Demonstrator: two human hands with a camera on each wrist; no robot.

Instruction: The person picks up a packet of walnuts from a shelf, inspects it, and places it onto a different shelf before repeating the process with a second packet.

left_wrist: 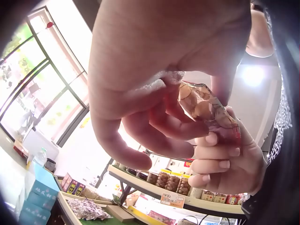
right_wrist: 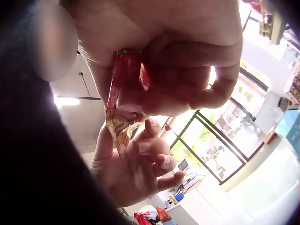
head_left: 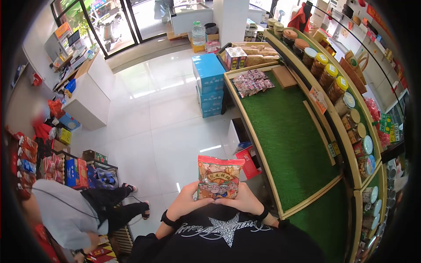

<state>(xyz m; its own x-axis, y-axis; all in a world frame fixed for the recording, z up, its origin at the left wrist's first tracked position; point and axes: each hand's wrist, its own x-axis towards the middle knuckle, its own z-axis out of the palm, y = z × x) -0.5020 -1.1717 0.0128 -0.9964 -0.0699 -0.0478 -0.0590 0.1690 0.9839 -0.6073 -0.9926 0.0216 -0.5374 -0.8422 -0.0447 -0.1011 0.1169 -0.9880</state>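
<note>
In the head view, a printed snack packet [head_left: 219, 179] with a red top edge is held upright in front of the chest. My left hand [head_left: 186, 203] grips its left side, with the thumb across the lower front. From the right, my right hand [head_left: 242, 201] holds the opposite side, its thumb close to the other one. Round brownish pieces show through part of the packet [left_wrist: 201, 104] in the left wrist view. Seen from the right wrist, the fingers of both hands curl behind the packet [right_wrist: 123, 101].
To the right stands a wood-edged display counter [head_left: 285, 131] lined with green turf, bearing a pile of small packets [head_left: 253, 83]. Lidded jars [head_left: 340, 87] line its far side. Blue boxes [head_left: 209, 87] are stacked by its corner. A person [head_left: 70, 210] is at lower left beside shelves.
</note>
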